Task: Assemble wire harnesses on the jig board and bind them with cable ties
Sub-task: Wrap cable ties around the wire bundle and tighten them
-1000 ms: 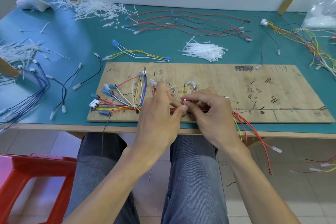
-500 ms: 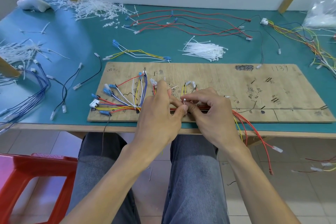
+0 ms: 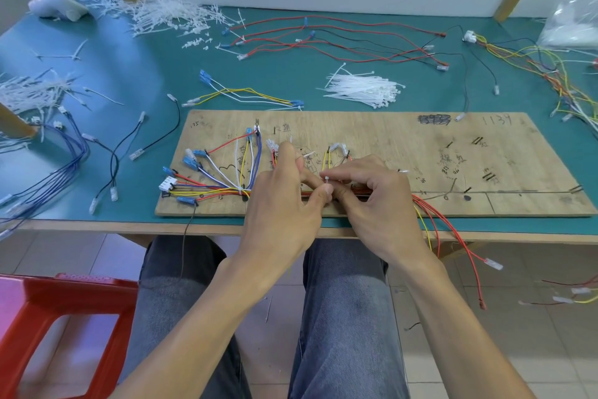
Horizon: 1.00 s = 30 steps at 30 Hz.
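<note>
My left hand (image 3: pixel 284 204) and right hand (image 3: pixel 372 201) met fingertip to fingertip. Both had thumb and forefinger curled tight, and together they pinched one small white nylon cable tie (image 3: pixel 326 179). Its head stood up just above the pinch. The tie sat at the red-and-yellow wire bundle (image 3: pixel 220 189), which ran directly under the grip along the near edge of the bare plywood jig board (image 3: pixel 388 139). I could not tell whether the tail was already threaded, because my fingers hid it.

Probable faults from this point:
- The tie could slip out of the pinch, since very little of it was held.
- The loop could close on only part of the bundle, or trap a branch wire from the fan to the left of the grip.
- The loose red wires (image 3: pixel 453 236) hanging off the table edge to the right of the grip could drag the bundle off its line.

Spare white ties (image 3: pixel 365 88) lay in a heap beyond the grip.

Legible writing: "1134" (image 3: pixel 496 120) was handwritten at the board's far right corner, beside a scribbled-out mark (image 3: pixel 433 120). The other handwriting on the board could not be read.
</note>
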Motion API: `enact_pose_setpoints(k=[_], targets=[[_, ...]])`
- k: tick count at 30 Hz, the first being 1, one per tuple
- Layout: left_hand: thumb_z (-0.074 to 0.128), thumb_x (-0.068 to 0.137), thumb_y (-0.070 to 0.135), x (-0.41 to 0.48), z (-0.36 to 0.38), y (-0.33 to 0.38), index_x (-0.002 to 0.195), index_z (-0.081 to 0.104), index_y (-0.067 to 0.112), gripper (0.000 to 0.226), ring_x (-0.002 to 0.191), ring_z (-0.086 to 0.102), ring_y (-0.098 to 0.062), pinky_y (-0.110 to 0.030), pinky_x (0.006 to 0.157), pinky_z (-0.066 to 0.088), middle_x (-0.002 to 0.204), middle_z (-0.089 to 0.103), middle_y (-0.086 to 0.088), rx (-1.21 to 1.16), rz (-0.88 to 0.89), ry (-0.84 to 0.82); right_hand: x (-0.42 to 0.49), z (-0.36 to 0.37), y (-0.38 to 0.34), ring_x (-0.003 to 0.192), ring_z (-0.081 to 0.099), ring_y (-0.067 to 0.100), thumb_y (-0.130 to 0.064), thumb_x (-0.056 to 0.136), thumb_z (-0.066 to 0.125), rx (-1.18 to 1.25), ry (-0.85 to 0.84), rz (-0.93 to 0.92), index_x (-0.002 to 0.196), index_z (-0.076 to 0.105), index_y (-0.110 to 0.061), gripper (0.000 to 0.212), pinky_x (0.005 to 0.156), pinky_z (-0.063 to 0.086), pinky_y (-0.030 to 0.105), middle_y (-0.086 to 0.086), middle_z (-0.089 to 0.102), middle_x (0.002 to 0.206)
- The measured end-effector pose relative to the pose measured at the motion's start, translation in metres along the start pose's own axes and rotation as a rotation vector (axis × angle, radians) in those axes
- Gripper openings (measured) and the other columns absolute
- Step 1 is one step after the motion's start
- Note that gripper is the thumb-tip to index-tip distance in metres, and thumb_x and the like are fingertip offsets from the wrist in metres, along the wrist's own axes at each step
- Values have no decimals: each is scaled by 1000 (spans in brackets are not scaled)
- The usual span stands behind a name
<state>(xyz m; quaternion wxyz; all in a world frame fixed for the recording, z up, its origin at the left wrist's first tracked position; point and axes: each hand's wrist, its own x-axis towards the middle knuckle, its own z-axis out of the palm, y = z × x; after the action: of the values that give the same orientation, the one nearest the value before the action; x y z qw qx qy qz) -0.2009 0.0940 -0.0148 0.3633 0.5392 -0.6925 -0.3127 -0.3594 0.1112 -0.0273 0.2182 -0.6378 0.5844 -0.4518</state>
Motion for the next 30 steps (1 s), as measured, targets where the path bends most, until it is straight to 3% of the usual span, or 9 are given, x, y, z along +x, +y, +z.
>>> enact_pose_setpoints(k=[6,10,13,17,20,24,30], targets=[[78,91,27,-1,1,-1,89,30,32,49,87,65,-30,-50,79,56,87,72,7,-12,-18,33,0,0,-4,107,63,9,-6,89,80,17,10,61,104,83,-22,22,92,49,18,-12,75,97],[80,91,25,-4,3,0,91,39,29,42,84,69,-23,-50,77,58,79,74,13,-36,-22,85,0,2,-7,105,62,6,-10,89,82,25,24,101,104,83,-24,20,90,47,13,-6,73,96],[81,91,25,-1,3,0,94,47,29,34,79,71,-15,-46,75,57,80,74,14,-50,-51,94,-2,1,-7,104,61,8,-15,91,81,-1,19,78,103,83,-25,16,91,48,19,-10,73,94],[81,91,26,5,-2,4,97,66,30,17,69,63,-2,-37,75,56,77,74,17,28,-27,79,-10,-3,-4,110,55,18,-24,96,74,-141,-60,-89,112,80,-23,17,98,43,27,-17,74,103],[80,90,20,14,-10,6,90,75,27,10,68,67,3,-30,72,57,71,75,14,27,-4,-49,-12,-3,0,110,55,20,-23,94,79,-176,-44,-134,113,79,-20,20,100,44,35,-14,74,106],[80,89,21,23,-18,9,82,73,28,13,51,54,7,-9,56,35,61,70,15,96,35,-127,-10,0,2,107,58,19,-20,91,82,-135,12,-128,109,81,-23,18,97,48,36,-14,75,99],[83,88,22,32,-26,13,85,82,24,4,65,52,6,-20,68,41,79,62,14,168,144,-92,-8,2,3,105,63,15,-21,92,82,-104,37,-119,106,84,-22,14,95,50,36,-15,77,97]])
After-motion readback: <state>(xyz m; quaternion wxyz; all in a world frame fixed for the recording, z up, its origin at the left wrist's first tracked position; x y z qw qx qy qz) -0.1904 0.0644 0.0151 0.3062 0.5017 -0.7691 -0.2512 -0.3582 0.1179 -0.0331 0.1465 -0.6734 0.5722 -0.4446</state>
